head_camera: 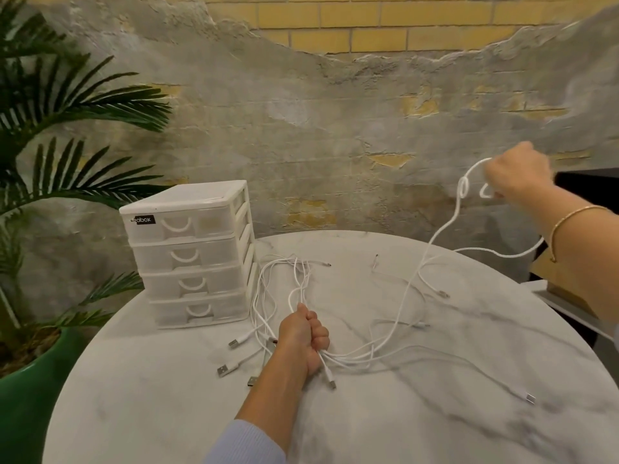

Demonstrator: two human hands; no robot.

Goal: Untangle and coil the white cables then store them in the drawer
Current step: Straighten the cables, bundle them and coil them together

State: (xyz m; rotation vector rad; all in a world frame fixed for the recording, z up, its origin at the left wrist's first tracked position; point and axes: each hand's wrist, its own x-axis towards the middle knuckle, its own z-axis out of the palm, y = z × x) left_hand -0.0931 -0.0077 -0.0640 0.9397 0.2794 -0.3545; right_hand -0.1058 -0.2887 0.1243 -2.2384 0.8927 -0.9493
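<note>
Cable [432,239] taut between both fists, diagonal.

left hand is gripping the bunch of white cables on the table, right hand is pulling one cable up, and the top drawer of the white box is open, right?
Not quite: the head view shows all four drawers of the drawer unit closed. The rest holds: the left hand grips the cable bunch, and the right hand lifts one cable.

cables [395,333]: white | drawer unit [191,256]: white | table [435,413]: grey-veined marble | pot [23,396]: green
</note>
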